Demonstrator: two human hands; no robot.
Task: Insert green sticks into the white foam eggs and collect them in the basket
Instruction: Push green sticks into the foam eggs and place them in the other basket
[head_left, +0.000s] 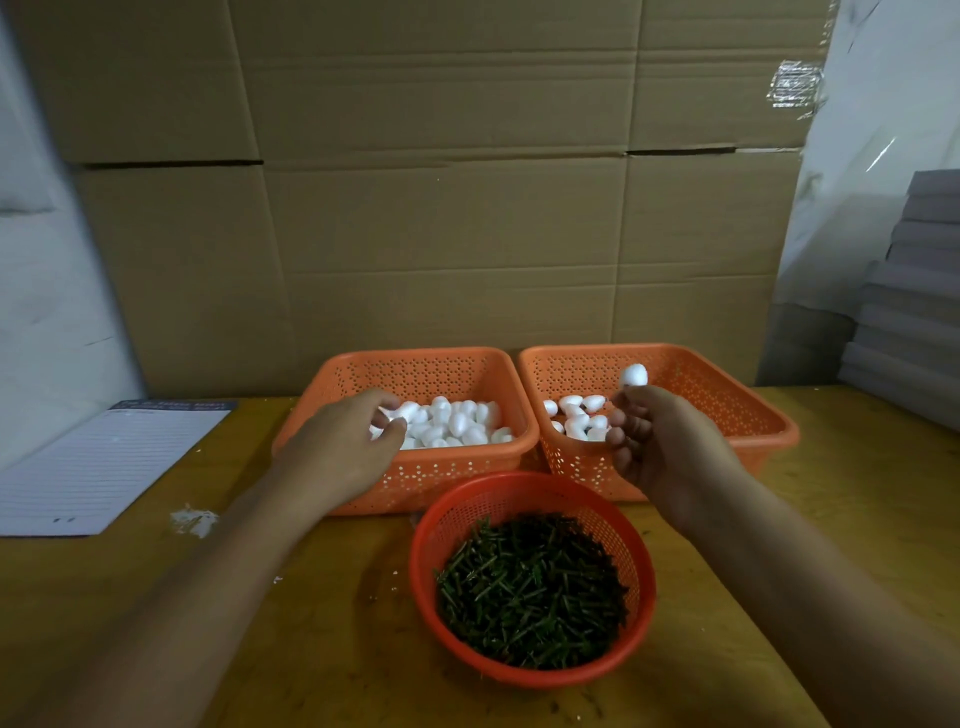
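A: Head view, go. What is the left hand (345, 447) doing?

B: It is reaching over the near rim of the left orange perforated plastic basket (415, 480), fingers curling around one white foam egg from the loose pile of white foam eggs (457, 423) lying inside that basket.

A: And the right hand (657, 447)?

B: It is hovering over the near-left corner of the right orange perforated plastic basket (727, 395), fingers curling in. One white foam egg (634, 375) is showing just above the fingertips; whether they are pinching it or its stick, cannot tell, the stick is not visible.

A: Finished ones?

B: A small cluster of white eggs (576, 415) is sitting in the right basket's left part, partly behind the right hand.

A: Sticks?

B: Short dark green sticks (530, 587) are filling the round red mesh plastic bowl (641, 618), which is standing on the yellow wooden table (311, 649) just in front of both baskets.

A: Anything else?

B: Lined white paper sheet (98, 467) lying at the table's left, brown cardboard boxes (441, 208) standing behind.
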